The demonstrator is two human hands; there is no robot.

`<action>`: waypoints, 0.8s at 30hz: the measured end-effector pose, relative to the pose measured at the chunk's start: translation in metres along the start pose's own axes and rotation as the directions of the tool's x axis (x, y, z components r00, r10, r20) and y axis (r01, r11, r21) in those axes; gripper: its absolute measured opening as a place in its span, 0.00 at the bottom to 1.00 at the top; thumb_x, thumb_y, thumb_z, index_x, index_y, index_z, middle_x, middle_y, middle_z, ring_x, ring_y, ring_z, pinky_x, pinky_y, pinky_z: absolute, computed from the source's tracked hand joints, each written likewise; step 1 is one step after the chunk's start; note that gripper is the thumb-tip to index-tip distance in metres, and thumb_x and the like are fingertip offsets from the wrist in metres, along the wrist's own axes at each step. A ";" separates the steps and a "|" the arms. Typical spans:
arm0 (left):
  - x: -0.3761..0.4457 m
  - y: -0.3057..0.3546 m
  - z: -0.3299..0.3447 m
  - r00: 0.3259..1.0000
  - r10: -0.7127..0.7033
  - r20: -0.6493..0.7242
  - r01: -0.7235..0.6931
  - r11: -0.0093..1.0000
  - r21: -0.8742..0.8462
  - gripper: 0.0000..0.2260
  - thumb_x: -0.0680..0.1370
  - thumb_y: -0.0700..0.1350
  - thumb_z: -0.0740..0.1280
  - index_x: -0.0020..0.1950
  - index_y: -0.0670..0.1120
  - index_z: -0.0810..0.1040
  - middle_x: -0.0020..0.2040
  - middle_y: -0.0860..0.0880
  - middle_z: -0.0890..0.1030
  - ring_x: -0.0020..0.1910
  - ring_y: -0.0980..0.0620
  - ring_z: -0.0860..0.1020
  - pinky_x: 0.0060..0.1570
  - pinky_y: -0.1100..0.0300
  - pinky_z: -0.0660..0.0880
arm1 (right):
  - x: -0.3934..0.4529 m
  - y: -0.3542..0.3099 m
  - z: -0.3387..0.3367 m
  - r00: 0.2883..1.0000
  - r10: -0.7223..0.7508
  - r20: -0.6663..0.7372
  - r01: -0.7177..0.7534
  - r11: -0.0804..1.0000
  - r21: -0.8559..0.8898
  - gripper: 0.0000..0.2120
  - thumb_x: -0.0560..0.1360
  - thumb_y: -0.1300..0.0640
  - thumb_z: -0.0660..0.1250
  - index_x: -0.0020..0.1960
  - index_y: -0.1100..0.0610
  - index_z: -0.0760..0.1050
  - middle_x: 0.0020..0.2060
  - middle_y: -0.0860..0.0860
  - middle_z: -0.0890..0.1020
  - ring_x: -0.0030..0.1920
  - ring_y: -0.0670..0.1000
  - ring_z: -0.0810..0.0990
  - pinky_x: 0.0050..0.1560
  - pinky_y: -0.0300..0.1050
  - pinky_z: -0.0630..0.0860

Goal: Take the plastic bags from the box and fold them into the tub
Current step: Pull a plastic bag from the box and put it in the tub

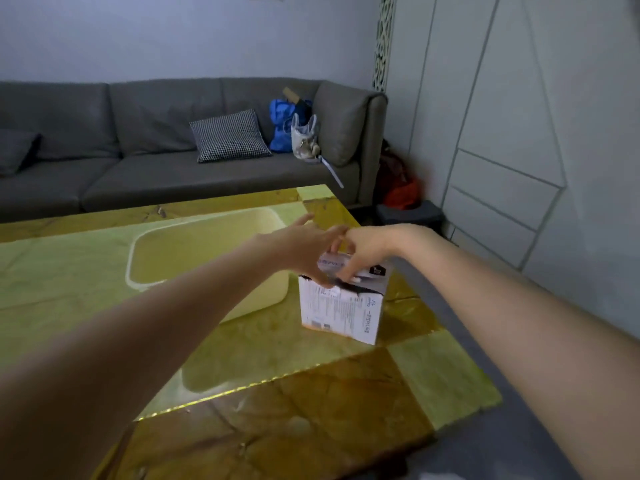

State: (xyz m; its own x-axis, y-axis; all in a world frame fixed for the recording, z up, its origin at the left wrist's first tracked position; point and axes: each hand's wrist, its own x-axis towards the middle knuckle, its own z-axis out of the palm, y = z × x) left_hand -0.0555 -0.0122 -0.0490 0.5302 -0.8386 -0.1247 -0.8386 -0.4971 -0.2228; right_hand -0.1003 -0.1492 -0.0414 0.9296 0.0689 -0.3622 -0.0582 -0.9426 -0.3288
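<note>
Both bare forearms reach over the yellow-green marble tabletop (346, 393) to the small white printed cardboard box (341, 311), just right of the pale plastic tub (207, 258). Left hand (304, 247) spreads open on the box top; right hand (363, 251) seems to pinch something at its opening, probably a bag. Better to steady the box and pull slowly upward.

A long grey sofa (173, 161) stood against the back wall; a black and white checked pillow (230, 136) leaned on its back; a dark grey pillow (15, 150) sat at its left end; a blue bag (282, 126) and a see-through bag (304, 140) sat in its right corner, touching each other; something red and orange (401, 194) lay on the floor beside the sofa; a shiny yellow and brown table (311, 393) filled the front; white panels (519, 133) covered the right wall.
</note>
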 end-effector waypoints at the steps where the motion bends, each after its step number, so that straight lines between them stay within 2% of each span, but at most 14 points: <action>1: -0.011 0.007 0.002 0.999 -0.006 -0.033 0.006 1.000 -0.005 0.44 0.70 0.62 0.68 0.76 0.46 0.48 0.67 0.48 0.72 0.68 0.50 0.68 0.73 0.50 0.47 | -0.011 -0.003 0.006 1.000 -0.012 -0.021 0.013 0.999 0.049 0.22 0.71 0.48 0.70 0.63 0.51 0.70 0.46 0.44 0.72 0.50 0.50 0.75 0.48 0.44 0.72; 3: -0.028 0.016 0.006 0.991 -0.044 -0.130 0.040 0.999 -0.030 0.42 0.69 0.60 0.70 0.75 0.48 0.52 0.67 0.48 0.72 0.66 0.47 0.70 0.71 0.51 0.55 | -0.024 -0.008 0.011 0.995 -0.021 -0.095 0.034 0.989 0.145 0.20 0.75 0.48 0.66 0.63 0.56 0.73 0.50 0.47 0.76 0.55 0.52 0.75 0.51 0.44 0.70; 5: -0.040 0.021 0.013 0.980 -0.095 -0.177 0.077 0.991 -0.107 0.43 0.68 0.59 0.72 0.75 0.48 0.52 0.69 0.47 0.67 0.66 0.46 0.68 0.67 0.53 0.62 | -0.035 -0.008 0.018 0.978 0.005 -0.208 0.038 0.978 0.206 0.17 0.76 0.47 0.62 0.58 0.57 0.77 0.51 0.51 0.78 0.54 0.52 0.75 0.52 0.46 0.70; 7: -0.051 0.024 0.018 0.956 -0.130 -0.262 0.095 0.985 -0.144 0.45 0.67 0.59 0.73 0.75 0.46 0.53 0.70 0.46 0.63 0.66 0.46 0.65 0.66 0.55 0.64 | -0.037 -0.005 0.020 0.940 0.017 -0.342 0.055 0.978 0.200 0.11 0.76 0.50 0.63 0.45 0.58 0.78 0.41 0.53 0.78 0.48 0.53 0.75 0.42 0.45 0.69; 9: -0.059 0.024 0.022 0.919 -0.155 -0.361 0.118 0.985 -0.123 0.44 0.67 0.58 0.73 0.74 0.43 0.55 0.69 0.43 0.61 0.64 0.43 0.65 0.65 0.54 0.65 | -0.031 -0.002 0.021 0.894 0.058 -0.444 0.054 0.970 0.236 0.12 0.75 0.52 0.66 0.40 0.61 0.78 0.37 0.55 0.78 0.44 0.54 0.76 0.36 0.44 0.65; 11: -0.060 0.022 0.026 0.868 -0.181 -0.462 0.107 0.978 -0.181 0.36 0.68 0.51 0.74 0.70 0.40 0.62 0.66 0.41 0.64 0.59 0.41 0.69 0.61 0.52 0.69 | -0.024 0.002 0.020 0.865 0.085 -0.495 0.052 0.965 0.257 0.14 0.74 0.51 0.68 0.43 0.63 0.79 0.38 0.56 0.78 0.43 0.54 0.76 0.35 0.43 0.65; 13: -0.057 0.019 0.030 0.849 -0.197 -0.489 0.056 0.956 -0.289 0.23 0.71 0.42 0.71 0.61 0.40 0.67 0.59 0.42 0.67 0.48 0.41 0.76 0.47 0.48 0.76 | -0.017 0.005 0.017 0.851 0.085 -0.518 0.033 0.976 0.214 0.13 0.74 0.50 0.69 0.45 0.62 0.80 0.37 0.54 0.77 0.42 0.55 0.77 0.33 0.44 0.66; 15: -0.052 0.014 0.035 0.853 -0.207 -0.479 0.056 0.949 -0.311 0.15 0.73 0.40 0.67 0.56 0.42 0.68 0.55 0.44 0.69 0.39 0.41 0.78 0.35 0.46 0.76 | -0.009 0.012 0.010 0.827 0.087 -0.555 -0.054 0.996 0.074 0.14 0.74 0.48 0.69 0.49 0.59 0.78 0.41 0.54 0.78 0.46 0.57 0.78 0.37 0.45 0.70; 18: -0.042 0.003 0.037 0.821 -0.228 -0.524 0.045 0.940 -0.339 0.13 0.73 0.40 0.67 0.56 0.40 0.70 0.53 0.43 0.72 0.37 0.43 0.78 0.30 0.52 0.74 | 0.009 0.022 0.002 0.803 0.094 -0.588 -0.212 0.968 -0.135 0.19 0.74 0.48 0.69 0.58 0.59 0.74 0.54 0.57 0.78 0.55 0.60 0.76 0.49 0.52 0.75; 21: -0.038 -0.003 0.030 0.771 -0.242 -0.589 -0.011 0.920 -0.392 0.11 0.74 0.39 0.67 0.55 0.38 0.73 0.50 0.41 0.75 0.34 0.45 0.78 0.26 0.65 0.65 | 0.021 0.020 0.001 0.796 0.071 -0.601 -0.200 0.968 -0.150 0.12 0.77 0.56 0.64 0.58 0.61 0.75 0.54 0.58 0.78 0.56 0.60 0.75 0.47 0.50 0.73; 23: -0.041 -0.004 0.027 0.760 -0.287 -0.583 -0.011 0.892 -0.453 0.12 0.74 0.38 0.66 0.57 0.38 0.72 0.52 0.41 0.74 0.37 0.47 0.78 0.29 0.69 0.65 | 0.019 0.013 0.003 0.801 0.065 -0.596 -0.162 0.981 -0.110 0.09 0.77 0.59 0.62 0.54 0.62 0.77 0.51 0.59 0.79 0.53 0.60 0.77 0.44 0.49 0.73; 24: -0.042 -0.005 0.029 0.745 -0.334 -0.578 0.013 0.873 -0.488 0.13 0.74 0.38 0.66 0.58 0.39 0.72 0.54 0.42 0.74 0.40 0.49 0.77 0.30 0.72 0.65 | 0.018 0.010 0.004 0.827 0.058 -0.559 -0.138 0.985 -0.102 0.09 0.77 0.59 0.62 0.53 0.62 0.77 0.50 0.59 0.79 0.51 0.60 0.78 0.43 0.48 0.73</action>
State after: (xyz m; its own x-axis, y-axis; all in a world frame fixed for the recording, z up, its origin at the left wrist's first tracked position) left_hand -0.0697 0.0320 -0.0704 0.6026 -0.5873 0.5403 -0.7862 -0.5532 0.2755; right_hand -0.0853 -0.1559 -0.0549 0.9690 -0.1803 0.1691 -0.1484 -0.9714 -0.1855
